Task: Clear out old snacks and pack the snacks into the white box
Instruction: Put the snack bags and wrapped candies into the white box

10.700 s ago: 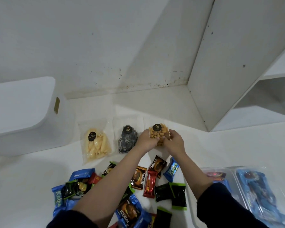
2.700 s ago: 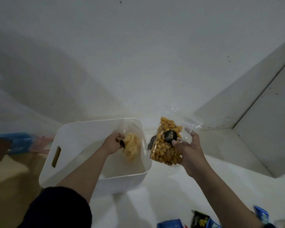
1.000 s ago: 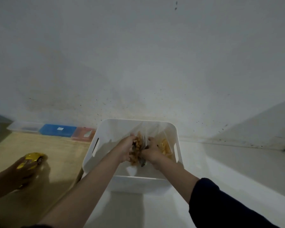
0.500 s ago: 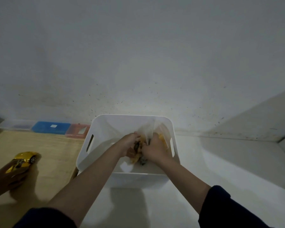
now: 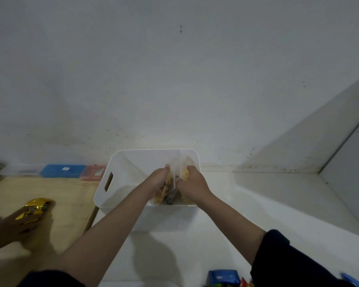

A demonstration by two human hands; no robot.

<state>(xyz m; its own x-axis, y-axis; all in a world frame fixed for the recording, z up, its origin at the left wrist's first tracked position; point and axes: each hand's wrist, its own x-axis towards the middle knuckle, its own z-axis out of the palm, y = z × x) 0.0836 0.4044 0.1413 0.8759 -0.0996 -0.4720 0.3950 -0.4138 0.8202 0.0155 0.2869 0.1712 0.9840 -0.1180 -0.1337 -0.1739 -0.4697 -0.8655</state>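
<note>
A white box (image 5: 120,162) with a slot handle stands on the white floor against the wall. Both my hands are inside its right half. My left hand (image 5: 159,181) and my right hand (image 5: 192,183) each grip clear snack bags (image 5: 170,189) holding yellow and orange pieces, pressed upright between them against the box's right wall. A dark snack shows low between the bags. Small wrapped snacks (image 5: 224,276), blue and red, lie at the bottom edge near my right sleeve.
Another person's hand (image 5: 10,226) holds a gold toy car (image 5: 34,208) on the wooden floor at left. Clear, blue and pink flat cases (image 5: 62,170) line the wall behind it. A white shelf side (image 5: 348,158) rises at right.
Since a second ago my hands stay in the box with the bags, pressing them toward the right wall. The other person's hand with the toy car shifted slightly right.
</note>
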